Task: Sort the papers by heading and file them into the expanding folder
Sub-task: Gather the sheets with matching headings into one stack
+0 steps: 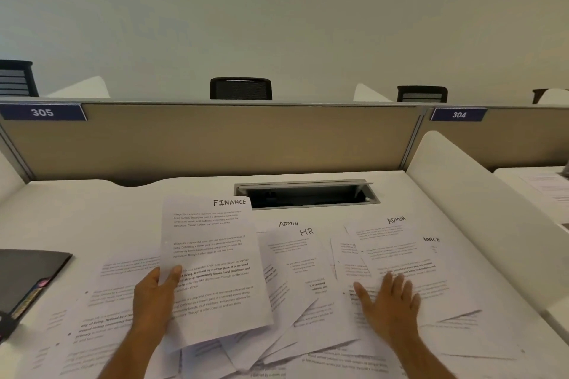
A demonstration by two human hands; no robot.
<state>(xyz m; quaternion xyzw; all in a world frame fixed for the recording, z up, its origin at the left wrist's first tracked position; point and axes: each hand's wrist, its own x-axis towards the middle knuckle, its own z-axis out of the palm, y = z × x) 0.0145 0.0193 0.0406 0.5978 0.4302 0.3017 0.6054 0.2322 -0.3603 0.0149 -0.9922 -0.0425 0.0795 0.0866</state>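
My left hand [157, 292] pinches the left edge of a sheet headed FINANCE [215, 258] and holds it tilted up above the pile. My right hand [391, 301] lies flat with spread fingers on a sheet headed ADMIN [397, 243]. Several printed sheets are scattered overlapping across the white desk, among them one headed HR [298, 255], another ADMIN sheet [288, 223] and a partly covered FINANCE sheet [431, 240]. The dark expanding folder [27, 274] lies at the desk's left edge, with coloured tabs showing at its side.
A recessed cable tray [308, 193] opens in the desk behind the papers. A beige partition [215, 138] closes the back; white side dividers [480, 193] bound the desk. More papers lie on the neighbouring desk [545, 187] at right.
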